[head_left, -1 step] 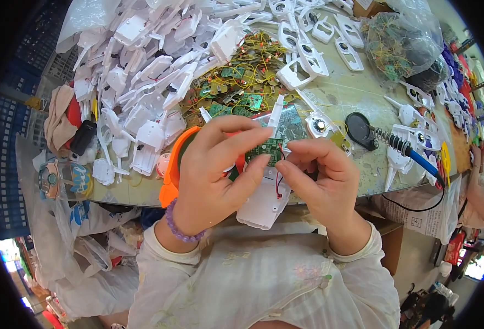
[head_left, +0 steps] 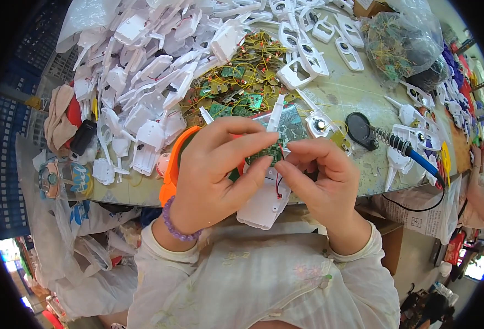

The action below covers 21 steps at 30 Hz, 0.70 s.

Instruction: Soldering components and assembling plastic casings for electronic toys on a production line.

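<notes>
Both hands up close together: left hand (head_left: 214, 175) and right hand (head_left: 321, 181) pinching a small green circuit board (head_left: 265, 154) over a white plastic shell (head_left: 264, 205). Clear bag (head_left: 404, 46) of wired boards sits up right of them.

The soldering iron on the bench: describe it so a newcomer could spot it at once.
Start at the grey worktable, right of the right hand. The soldering iron lies near the table's front edge beside white plastic shells. Its blue handle and coiled metal holder set it apart.
</notes>
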Available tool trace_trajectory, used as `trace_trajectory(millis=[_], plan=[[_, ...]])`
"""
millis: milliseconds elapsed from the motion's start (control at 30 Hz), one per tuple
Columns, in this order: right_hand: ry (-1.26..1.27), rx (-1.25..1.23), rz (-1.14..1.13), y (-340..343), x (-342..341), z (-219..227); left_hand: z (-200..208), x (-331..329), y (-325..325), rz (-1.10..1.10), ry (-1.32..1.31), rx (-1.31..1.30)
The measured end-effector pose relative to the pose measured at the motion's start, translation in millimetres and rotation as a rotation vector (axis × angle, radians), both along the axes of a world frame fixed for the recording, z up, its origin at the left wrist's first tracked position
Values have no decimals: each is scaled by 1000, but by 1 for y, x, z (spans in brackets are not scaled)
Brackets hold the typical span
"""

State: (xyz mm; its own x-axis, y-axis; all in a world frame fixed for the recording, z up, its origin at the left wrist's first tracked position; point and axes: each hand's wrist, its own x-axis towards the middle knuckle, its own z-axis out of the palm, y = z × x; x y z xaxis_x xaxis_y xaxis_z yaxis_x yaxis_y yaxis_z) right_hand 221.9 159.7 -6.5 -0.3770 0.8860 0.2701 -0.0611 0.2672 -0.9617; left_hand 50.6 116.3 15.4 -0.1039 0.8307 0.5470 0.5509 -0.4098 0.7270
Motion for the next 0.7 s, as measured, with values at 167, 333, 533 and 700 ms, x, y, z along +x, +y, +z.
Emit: trace_trajectory(millis=[167, 333, 533, 700], plan=[[-47, 170, 20, 2, 1, 3, 8, -5, 3, -94, 265, 41], [-76, 232, 34, 8, 3, 5, 11, -7, 3, -66, 307, 47], [-90, 253, 44, 10, 5, 4, 10, -4, 1, -64, 217, 28], [-88, 237, 44, 9, 6, 4, 9, -6, 0, -53, 174, 19]])
